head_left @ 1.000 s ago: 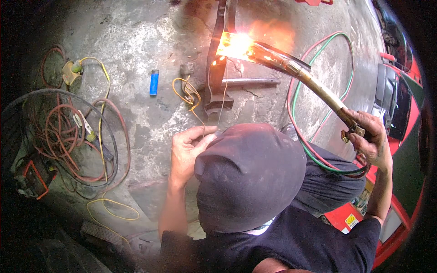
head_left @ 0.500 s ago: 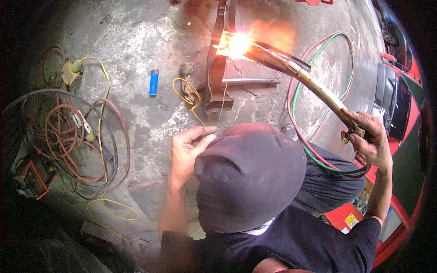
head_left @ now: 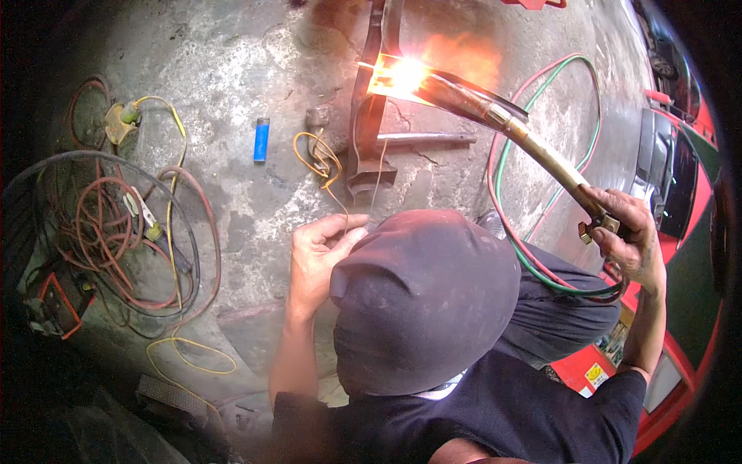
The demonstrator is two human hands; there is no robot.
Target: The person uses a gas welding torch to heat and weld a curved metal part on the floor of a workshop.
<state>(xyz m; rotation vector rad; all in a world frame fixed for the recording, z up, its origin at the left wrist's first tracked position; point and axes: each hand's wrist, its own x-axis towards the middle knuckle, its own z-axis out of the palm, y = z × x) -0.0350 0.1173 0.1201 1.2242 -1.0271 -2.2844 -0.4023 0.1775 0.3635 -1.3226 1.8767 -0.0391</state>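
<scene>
My right hand (head_left: 630, 236) grips a brass-coloured gas torch (head_left: 545, 155) near its valve knob. A bright flame (head_left: 408, 75) burns at its tip against a channel-shaped metal bar (head_left: 369, 127) on the floor, which glows orange there; the glare hides the contact. Lower left of the bar, my left hand (head_left: 317, 251) is closed, thumb and forefinger pinching a thin yellowish wire (head_left: 336, 199); its loose loops lie on the floor. Another thin length (head_left: 379, 178) rises beside the bar from behind my dark-clothed knee (head_left: 425, 301), which hides part of it and some fingertips.
A blue lighter (head_left: 261, 141) lies left of the wire loops. Red and green hoses (head_left: 495, 178) curve round on the right. Tangled red and black cables (head_left: 100, 224) cover the left floor, near an orange-edged box (head_left: 58, 301). A round metal rod (head_left: 425, 139) lies beside the bar.
The thin length beside the bar no longer shows as high toward the flame; its visible upper end is lower. The orange glow has changed shape slightly. Both hands and the torch look still.
</scene>
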